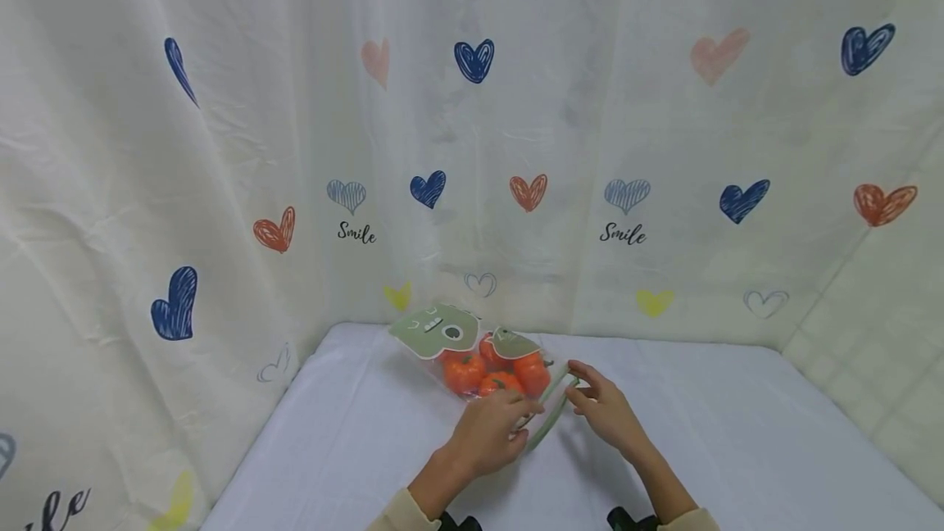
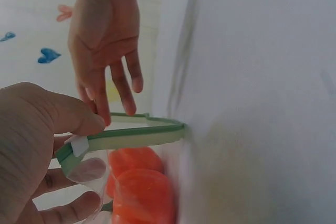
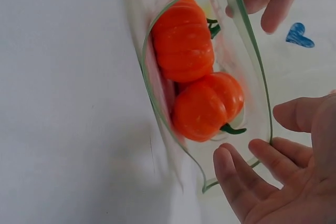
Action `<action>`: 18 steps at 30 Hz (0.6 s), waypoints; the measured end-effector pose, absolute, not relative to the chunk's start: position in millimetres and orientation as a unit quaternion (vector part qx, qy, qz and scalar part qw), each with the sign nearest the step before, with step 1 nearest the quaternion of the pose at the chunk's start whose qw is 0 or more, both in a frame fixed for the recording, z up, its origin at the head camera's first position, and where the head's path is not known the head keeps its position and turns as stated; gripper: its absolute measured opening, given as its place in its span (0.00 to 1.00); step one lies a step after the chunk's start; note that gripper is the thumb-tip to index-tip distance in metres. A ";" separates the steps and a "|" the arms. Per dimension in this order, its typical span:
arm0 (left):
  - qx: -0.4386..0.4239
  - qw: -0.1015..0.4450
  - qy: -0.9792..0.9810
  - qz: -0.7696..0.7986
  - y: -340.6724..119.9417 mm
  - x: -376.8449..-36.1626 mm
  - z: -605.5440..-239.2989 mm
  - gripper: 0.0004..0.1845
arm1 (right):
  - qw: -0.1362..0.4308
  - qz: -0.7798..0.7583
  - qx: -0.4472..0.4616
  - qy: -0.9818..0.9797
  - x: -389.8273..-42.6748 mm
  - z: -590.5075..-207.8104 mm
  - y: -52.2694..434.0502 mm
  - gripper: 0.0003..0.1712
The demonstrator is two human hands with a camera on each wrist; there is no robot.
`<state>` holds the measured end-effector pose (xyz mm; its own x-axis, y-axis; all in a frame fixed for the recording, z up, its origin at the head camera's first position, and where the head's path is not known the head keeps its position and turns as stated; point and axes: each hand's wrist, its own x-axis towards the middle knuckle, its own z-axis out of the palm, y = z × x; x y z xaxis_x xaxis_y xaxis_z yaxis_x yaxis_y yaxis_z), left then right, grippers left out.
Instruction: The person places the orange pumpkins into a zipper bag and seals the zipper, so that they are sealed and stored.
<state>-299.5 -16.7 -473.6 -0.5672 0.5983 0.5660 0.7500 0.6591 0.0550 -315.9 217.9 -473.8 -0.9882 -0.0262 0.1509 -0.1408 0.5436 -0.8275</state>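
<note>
A clear zip bag (image 1: pixel 435 363) with a green-edged mouth and a printed green face lies on the table, holding several small orange pumpkins (image 1: pixel 465 373). Its mouth gapes toward the right, with two pumpkins (image 3: pixel 184 40) plain inside in the right wrist view. My left hand (image 1: pixel 490 433) pinches the green rim (image 2: pixel 131 137) beside a white slider (image 2: pixel 79 145). At the opposite end of the mouth is my right hand (image 1: pixel 605 412), thumb and fingers spread about the edge. Its fingertips (image 3: pixel 260 148) touch or nearly touch the rim.
A white cloth covers the table (image 1: pixel 708 424). Behind it hangs a pale curtain (image 1: pixel 472 129) printed with hearts and the word Smile. Dark wrist gear (image 1: pixel 632 519) shows near the sleeves at the bottom.
</note>
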 end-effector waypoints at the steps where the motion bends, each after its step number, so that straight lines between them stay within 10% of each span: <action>1: -0.391 0.257 -0.872 -0.147 -17.0 -299.2 -473.0 0.19 | 0.060 0.476 0.048 -0.876 -316.1 -474.1 218.4 0.32; 18: -0.396 0.184 -0.892 -0.121 -40.9 -314.7 -465.8 0.24 | 0.098 0.495 0.058 -0.861 -315.5 -467.6 221.2 0.23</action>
